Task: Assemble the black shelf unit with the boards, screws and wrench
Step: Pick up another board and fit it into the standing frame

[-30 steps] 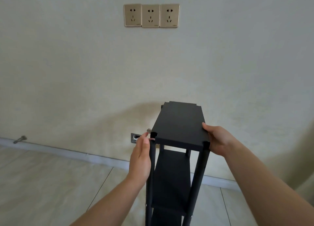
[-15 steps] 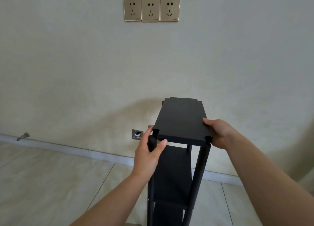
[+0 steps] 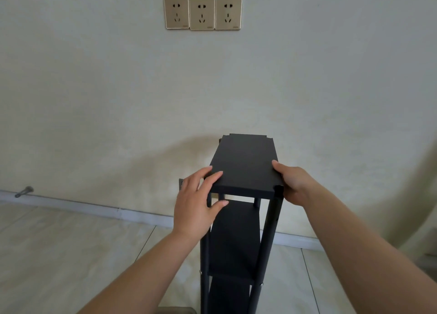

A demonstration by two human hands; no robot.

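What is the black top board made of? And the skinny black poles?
The top board looks like matte black coated wood or fibreboard: flat, thick-edged, no shine. The poles look like black painted metal tubes, thin, round and slightly glossy. Neither is certain.

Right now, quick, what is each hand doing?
Left hand: open, fingers lying on the top board's near left corner.
Right hand: grips the top board's right edge.
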